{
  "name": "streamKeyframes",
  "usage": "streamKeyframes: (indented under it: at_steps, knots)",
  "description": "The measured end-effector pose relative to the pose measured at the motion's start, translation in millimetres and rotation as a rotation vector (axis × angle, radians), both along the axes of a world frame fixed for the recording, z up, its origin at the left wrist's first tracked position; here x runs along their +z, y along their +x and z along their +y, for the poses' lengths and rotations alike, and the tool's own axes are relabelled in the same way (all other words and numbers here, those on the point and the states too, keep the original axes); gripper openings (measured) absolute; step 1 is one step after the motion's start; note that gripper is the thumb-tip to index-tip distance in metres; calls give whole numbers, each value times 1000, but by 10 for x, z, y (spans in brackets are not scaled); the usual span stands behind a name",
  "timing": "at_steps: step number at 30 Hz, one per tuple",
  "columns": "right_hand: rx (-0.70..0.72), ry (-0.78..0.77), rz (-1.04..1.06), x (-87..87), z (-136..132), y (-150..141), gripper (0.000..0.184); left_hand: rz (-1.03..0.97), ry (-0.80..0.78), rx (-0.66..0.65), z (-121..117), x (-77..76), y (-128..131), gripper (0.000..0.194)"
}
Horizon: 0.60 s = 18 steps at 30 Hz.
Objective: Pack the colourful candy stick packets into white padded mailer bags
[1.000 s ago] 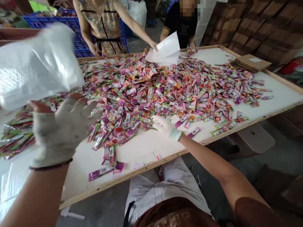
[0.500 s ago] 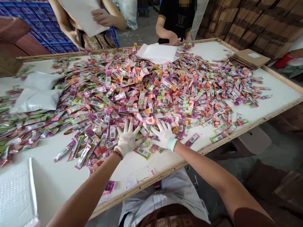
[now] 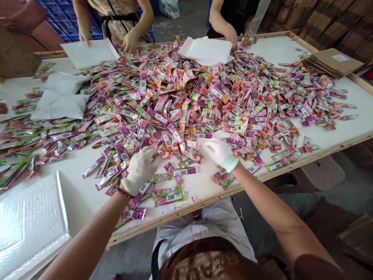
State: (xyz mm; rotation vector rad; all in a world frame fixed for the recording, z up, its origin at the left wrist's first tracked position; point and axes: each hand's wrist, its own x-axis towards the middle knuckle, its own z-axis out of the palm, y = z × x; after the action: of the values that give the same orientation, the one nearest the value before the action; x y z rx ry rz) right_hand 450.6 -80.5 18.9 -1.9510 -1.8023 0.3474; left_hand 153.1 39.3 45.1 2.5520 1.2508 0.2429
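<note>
A wide heap of small printed stick packets [image 3: 177, 111], pink, purple, green and orange, covers the middle of the white table. My left hand [image 3: 140, 170], in a white glove, is over the near edge of the heap, fingers bent and somewhat apart. My right hand [image 3: 216, 151], gloved too and slightly blurred, reaches inward at the heap's edge with loosely bent fingers. No packet shows in either hand. Between them lies a purple packet [image 3: 184, 171] on the tabletop. Green packets [image 3: 171, 196] rest closer to me, and a few red and green ones [image 3: 223, 178] lie below my right wrist.
White padded bags [image 3: 60, 105] lie on packets at left; a bubble mailer [image 3: 29, 221] is near left. White sheets [image 3: 205, 50] and flat cardboard [image 3: 335, 62] sit farther back. A wooden rim [image 3: 268, 174] edges the table. Two people work across it, one holding a white sheet [image 3: 90, 53].
My hands have moved apart and their spread fingers have bent. Packets have shifted toward me between them. Across the table, a person has lowered a white sheet onto the heap's edge. The view has shifted.
</note>
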Motion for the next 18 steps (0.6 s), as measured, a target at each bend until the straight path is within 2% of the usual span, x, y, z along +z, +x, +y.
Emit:
streamKeyframes:
  at_steps: [1,3,5,7,9,11,13,15,17,18]
  knots:
    - [6,-71,7,-29,124,-189,28,73,27,12,69,-9,94,24]
    - [-18,-176,5,-127,309,-516,18,274,38,-37,189,-86,244,32]
    - [-40,-225,-9,-245,378,-681,17,416,37,-123,265,-212,287,33]
    - [-55,-272,-27,-333,319,-641,13,389,44,-204,285,-343,199,24]
    - [-75,-334,-34,-352,174,-436,5,194,30,-245,263,-435,22,20]
    - [-94,-370,-33,-283,27,-177,4,-65,-20,-154,230,-457,-144,19]
    - [-131,-329,29,-149,-21,6,7,-281,-91,53,221,-411,-198,20]
    - [-170,-218,172,-15,87,18,17,-397,-170,231,257,-337,-87,20]
    - [-178,-129,335,46,329,-151,28,-410,-241,302,330,-293,165,18]
    - [-181,-132,377,35,477,-283,32,-384,-264,310,373,-295,319,17]
